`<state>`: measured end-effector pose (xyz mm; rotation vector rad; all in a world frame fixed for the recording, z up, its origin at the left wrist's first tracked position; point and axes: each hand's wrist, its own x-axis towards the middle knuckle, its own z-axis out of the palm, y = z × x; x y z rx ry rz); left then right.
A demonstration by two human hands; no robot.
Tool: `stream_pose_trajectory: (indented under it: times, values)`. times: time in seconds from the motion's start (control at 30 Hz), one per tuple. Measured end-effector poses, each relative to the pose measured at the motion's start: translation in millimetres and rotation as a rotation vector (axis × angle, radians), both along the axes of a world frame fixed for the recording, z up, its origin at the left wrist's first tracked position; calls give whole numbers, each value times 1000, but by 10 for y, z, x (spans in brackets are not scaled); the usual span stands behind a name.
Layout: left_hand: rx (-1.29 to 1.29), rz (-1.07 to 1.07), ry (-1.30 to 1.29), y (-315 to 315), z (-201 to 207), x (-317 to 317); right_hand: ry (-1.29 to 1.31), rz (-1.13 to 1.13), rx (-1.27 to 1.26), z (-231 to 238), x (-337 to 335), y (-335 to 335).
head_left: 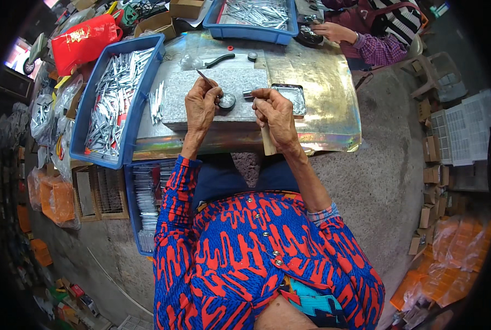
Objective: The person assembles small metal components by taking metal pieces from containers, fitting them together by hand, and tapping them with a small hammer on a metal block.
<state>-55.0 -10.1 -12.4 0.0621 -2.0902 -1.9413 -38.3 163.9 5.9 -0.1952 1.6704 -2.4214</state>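
L hand (201,108) pinches thin rod (204,78) nr round dark pc (227,100) on grey block (179,100); R hand (276,114) closed on hammer (248,94) w/ wooden handle (268,142).

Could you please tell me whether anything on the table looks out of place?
Nothing looks clearly wrong. Some silvery rods lie loose between the left blue tray and the grey block, which looks slightly odd since similar ones fill that tray.

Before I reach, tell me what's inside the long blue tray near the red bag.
The tray holds heaped slim silvery pieces, with bits of red showing between; the heap hides most of its bottom.
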Motion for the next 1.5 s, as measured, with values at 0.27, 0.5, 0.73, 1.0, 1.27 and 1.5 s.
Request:
stream_pose_trajectory:
  times: [0.27,0.5,0.73,1.0,1.27,1.5]
  values:
    - [-112,-16,28,-22,-6,-27,32,29,88,101,-96,-69]
    - [-428,-3,213,12,-14,22,355,71,386,381,-290,-286]
    - [-426,30,312,-8,-230,-3,496,89,595,384,-434,-481]
    - [-350,119,247,77,-220,35,224,231,260,343,-271,-338]
    - [-340,102,287,83,-223,29,513,78,640,149,-47,-216]
    - [-333,109,365,74,-295,0,375,191,1583,18,281,306]
